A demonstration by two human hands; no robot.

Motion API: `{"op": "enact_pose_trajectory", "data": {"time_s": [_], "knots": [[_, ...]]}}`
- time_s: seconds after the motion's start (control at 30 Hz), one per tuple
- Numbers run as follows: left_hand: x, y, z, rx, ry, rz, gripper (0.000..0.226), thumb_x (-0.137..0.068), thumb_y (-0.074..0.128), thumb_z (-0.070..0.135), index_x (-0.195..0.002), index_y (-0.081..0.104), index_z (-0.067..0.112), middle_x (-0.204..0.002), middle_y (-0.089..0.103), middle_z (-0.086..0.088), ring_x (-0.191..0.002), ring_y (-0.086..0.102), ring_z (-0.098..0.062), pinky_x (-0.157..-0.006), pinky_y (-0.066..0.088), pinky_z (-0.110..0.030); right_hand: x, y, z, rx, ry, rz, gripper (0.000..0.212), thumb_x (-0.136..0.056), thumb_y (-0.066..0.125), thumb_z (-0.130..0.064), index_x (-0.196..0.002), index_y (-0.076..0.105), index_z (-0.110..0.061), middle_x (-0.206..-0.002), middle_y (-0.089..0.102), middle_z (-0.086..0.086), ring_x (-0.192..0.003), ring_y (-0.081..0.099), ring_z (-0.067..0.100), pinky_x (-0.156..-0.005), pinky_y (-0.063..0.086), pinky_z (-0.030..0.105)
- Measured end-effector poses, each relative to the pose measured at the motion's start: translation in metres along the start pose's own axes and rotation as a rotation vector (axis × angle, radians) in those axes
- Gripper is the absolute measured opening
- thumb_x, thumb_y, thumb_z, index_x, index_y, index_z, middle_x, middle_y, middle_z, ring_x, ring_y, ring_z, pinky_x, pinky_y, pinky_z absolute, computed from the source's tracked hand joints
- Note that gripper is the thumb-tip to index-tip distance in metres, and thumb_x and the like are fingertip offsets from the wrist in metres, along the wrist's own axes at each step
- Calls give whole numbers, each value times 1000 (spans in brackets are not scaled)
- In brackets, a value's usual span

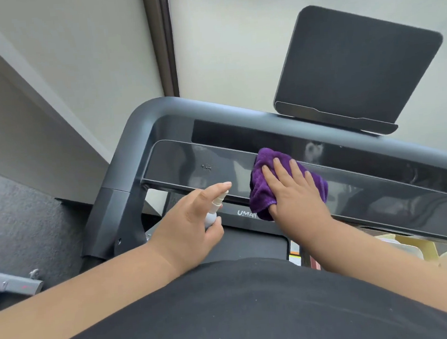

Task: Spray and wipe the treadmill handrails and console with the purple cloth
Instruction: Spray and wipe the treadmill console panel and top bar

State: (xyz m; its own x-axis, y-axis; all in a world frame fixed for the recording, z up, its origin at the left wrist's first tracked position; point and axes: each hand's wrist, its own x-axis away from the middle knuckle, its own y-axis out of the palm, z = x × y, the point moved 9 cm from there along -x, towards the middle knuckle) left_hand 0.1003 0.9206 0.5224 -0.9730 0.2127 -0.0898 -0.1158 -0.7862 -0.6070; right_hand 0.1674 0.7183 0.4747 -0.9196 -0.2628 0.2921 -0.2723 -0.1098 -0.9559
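One treadmill frame (145, 127), dark grey, curving round from my left side across the front; this curved bar reads as the handrail.
One console (190, 166), a long glossy black panel set inside that frame, with smears and reflections across its surface.
One tablet stand (355, 67), dark, tilted up behind the top rail at right.
One running belt (248, 241), partly visible below the console.
One purple cloth (264, 182), bunched, lying on the console near its middle, its lower folds hanging over the front edge.
One spray bottle (214, 209), small and white, nozzle pointing up toward the console.
Two hands, both mine. Right hand (293, 193): flat and spread, palm pressing the cloth onto the panel. Left hand (191, 219): wrapped round the bottle, index finger stretched over the nozzle, held just in front of the console's lower edge.
Step in hand, as I judge it: wiping the console, mid-panel, sprayer at the ready.
Next move calls for: sweeping the cloth sideways over the unwiped stretches with even pressure, a fresh mist ahead of it if needed, then on to the handrail.
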Motion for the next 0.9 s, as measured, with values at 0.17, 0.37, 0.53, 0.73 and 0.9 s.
{"op": "enact_pose_trajectory", "data": {"time_s": [0.17,0.37,0.53,0.73,0.9], "knots": [[7,-15,-18,-35,-61,27,82,-85,66,6,-140,29,54,-109,56,17,-93,53,3,-80,40,-13,-13,-4,-21,53,-12,-1,73,-90,29,-48,-157,3,-32,-167,1,1,-151,0,34,-120,8,54],[9,-24,-16,-44,-46,32,78,-83,66,4,-141,33,44,-105,48,25,-86,50,13,-81,33,-1,-60,-18,-82,48,-139,15,72,-94,35,-45,-157,3,-30,-167,-3,-1,-151,-5,34,-121,6,54],[16,-34,-23,-24,-41,73,76,-84,62,9,-142,30,46,-116,55,17,-102,54,5,-89,43,-15,-30,-17,-63,-82,-151,65,70,-90,26,-40,-158,16,-29,-165,10,-5,-153,0,25,-122,3,45],[27,-49,-41,-25,-113,127,74,-85,61,14,-141,30,52,-108,53,22,-99,55,2,-83,45,-14,-30,-15,-86,-17,-179,56,75,-85,21,-46,-157,17,-26,-165,13,-2,-152,6,32,-120,7,50],[25,-53,-38,-25,-101,138,71,-84,58,17,-140,30,50,-109,54,18,-101,57,-7,-86,45,-18,-79,-23,-147,55,-293,36,74,-94,38,-49,-157,4,-30,-167,1,-3,-151,-4,32,-121,5,53]]}}
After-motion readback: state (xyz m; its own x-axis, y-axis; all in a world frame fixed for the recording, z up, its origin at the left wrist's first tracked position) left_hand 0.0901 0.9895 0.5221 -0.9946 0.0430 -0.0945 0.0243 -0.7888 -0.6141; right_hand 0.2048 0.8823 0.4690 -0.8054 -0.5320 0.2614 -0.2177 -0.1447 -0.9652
